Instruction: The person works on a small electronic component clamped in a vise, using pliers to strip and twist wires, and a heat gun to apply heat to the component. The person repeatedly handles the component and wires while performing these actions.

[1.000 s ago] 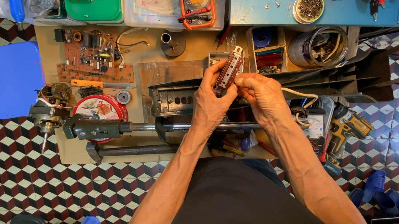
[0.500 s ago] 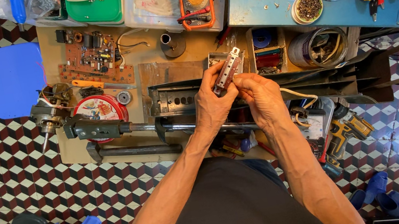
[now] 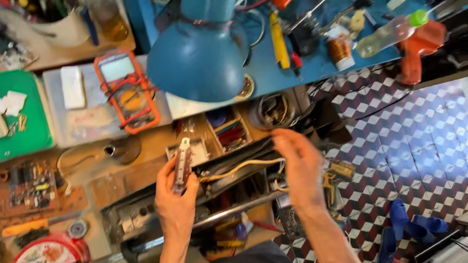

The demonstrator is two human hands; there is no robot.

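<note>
- Left hand [image 3: 175, 205]: grip clamped on a narrow grey metal part [image 3: 182, 163], held tilted above the open black casing [image 3: 151, 207] on the desk [image 3: 127, 182].
- Right hand [image 3: 301, 168]: fingers loosely spread at the right end of the casing, holding nothing, touching or just above it; contact cannot be told.
- Yellow and white wires [image 3: 240, 169] run along the top of the casing between the two hands.
- Orange meter [image 3: 125, 89] lies beyond the casing, with a green tray [image 3: 32, 132] to its left.
- Blue lamp [image 3: 200, 50] hangs over the far edge, right of the meter.
- Brown circuit board [image 3: 27, 193] lies left of the casing.
</note>
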